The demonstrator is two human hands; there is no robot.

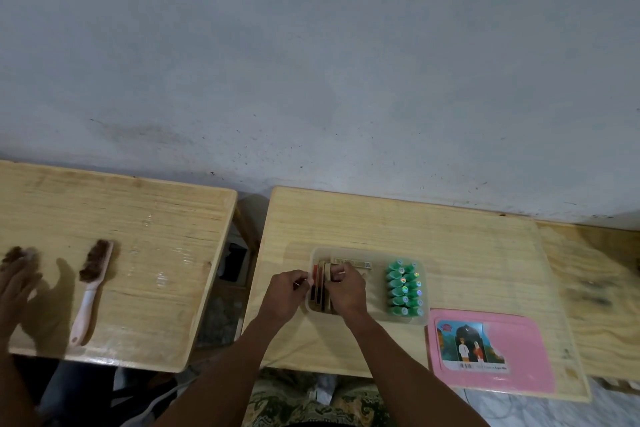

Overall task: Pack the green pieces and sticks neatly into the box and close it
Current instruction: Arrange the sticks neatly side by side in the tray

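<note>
Pale wooden table (450, 236) in the middle, pushed up against a grey, scuffed wall (311, 62), with a second wooden table (138, 218) to the left across a narrow gap and a third wooden surface at the far right edge. On the middle table sits the translucent box (375, 314). Inside it, on the right, the green pieces (405, 288) stand packed in two tidy rows; on the left, the flat sticks (320, 286) stand on edge in a bundle, one more lying across the far end. Both hands are in at the sticks: the left hand (285, 291) pinches something thin at the box's left wall, fingers together, and the right hand (346, 288) is curled over the bundle, fingers closed on the sticks. The pink lid (519, 357) lies flat on the table, near and to the right of the box, apart from it, picture label up. Over on the left table, a pink-handled brush (90, 288) lies alone, and another person's hand (17, 284) comes in at the left edge.
</note>
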